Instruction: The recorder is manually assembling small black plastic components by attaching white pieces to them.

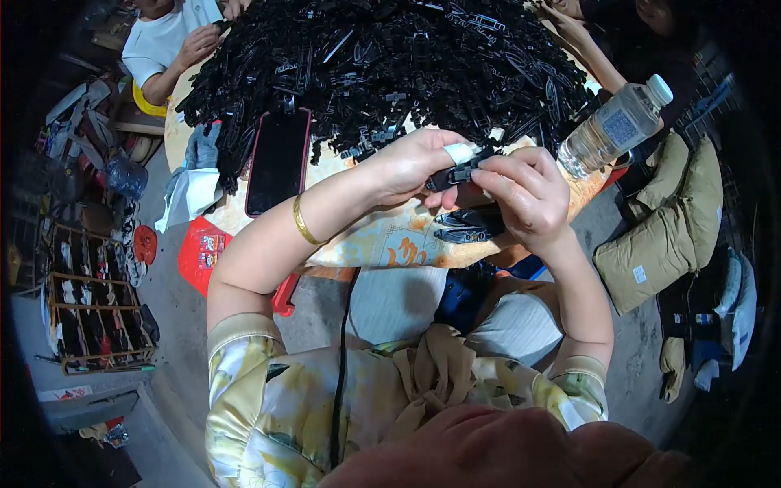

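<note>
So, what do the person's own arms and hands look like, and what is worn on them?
Both forearms are bare. The left arm has a thin gold bangle at the wrist. One finger of the left hand is wrapped at its tip in white tape or a white cot. The right hand shows no ring or glove. Short sleeves of a pale yellow patterned silky top cover the upper arms.

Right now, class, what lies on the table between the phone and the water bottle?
In the head view, between the phone and the water bottle lie part of the pile of black plastic parts and both hands, left and right, gripping one black part.
</note>
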The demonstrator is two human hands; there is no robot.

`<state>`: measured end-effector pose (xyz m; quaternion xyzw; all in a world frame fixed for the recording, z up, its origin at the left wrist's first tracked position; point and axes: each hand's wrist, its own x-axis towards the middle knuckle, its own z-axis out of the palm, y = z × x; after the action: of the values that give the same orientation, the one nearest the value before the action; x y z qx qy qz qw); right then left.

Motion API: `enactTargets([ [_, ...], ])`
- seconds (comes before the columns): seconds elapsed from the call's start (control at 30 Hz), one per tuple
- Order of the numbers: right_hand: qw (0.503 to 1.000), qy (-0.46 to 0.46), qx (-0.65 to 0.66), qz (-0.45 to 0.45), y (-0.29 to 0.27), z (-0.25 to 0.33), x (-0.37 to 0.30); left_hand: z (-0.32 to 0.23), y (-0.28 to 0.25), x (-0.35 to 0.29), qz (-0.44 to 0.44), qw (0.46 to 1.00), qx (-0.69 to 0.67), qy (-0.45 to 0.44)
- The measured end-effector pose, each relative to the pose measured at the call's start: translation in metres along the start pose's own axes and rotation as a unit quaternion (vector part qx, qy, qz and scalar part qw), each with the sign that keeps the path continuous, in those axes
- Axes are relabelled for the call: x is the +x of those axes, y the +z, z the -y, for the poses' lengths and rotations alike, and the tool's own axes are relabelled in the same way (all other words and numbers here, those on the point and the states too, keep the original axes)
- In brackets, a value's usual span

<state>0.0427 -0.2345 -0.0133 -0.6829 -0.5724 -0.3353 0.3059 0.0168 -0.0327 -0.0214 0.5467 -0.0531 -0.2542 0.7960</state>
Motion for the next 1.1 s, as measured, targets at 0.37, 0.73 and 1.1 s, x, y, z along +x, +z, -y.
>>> enactTargets([
  [0.37, 0.998, -0.043, -0.051, 0.019, -0.003, 0.000, -0.005, -0.012, -0.004, -0.012, 0.042, 0.989, 0.145, -0.007],
  [0.73, 0.913, 0.351, 0.160, 0.133, -0.007, 0.005, -0.014, -0.003, 0.016, -0.016, -0.047, 0.860, 0.473, 0.189],
  [1.1, 0.871, 0.436, 0.204, 0.097, -0.002, -0.036, -0.010, 0.009, 0.019, -0.009, -0.018, 0.797, 0.572, 0.192],
])
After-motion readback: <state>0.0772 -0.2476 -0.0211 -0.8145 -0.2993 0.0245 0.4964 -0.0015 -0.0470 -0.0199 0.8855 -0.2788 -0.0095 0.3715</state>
